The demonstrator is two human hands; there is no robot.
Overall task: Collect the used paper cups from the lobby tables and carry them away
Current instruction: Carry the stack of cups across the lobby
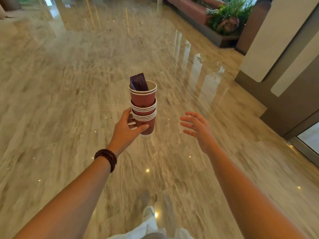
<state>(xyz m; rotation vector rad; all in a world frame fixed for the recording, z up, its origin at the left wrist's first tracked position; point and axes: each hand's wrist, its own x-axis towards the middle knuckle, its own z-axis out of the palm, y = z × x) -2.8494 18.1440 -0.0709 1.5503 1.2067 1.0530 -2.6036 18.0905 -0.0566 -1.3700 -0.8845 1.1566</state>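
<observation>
The left hand (128, 125) grips the bottom of a tall stack of red paper cups (143, 107), upright over the marble floor (69, 83); the right hand (196, 128) hovers beside it, fingers spread, holding nothing. Better to steady the top-heavy stack with that free hand while walking.

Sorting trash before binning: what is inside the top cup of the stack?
A dark purple packet leans inside the top cup, poking above its rim. The cup's bottom is hidden, so liquid cannot be ruled out.
</observation>
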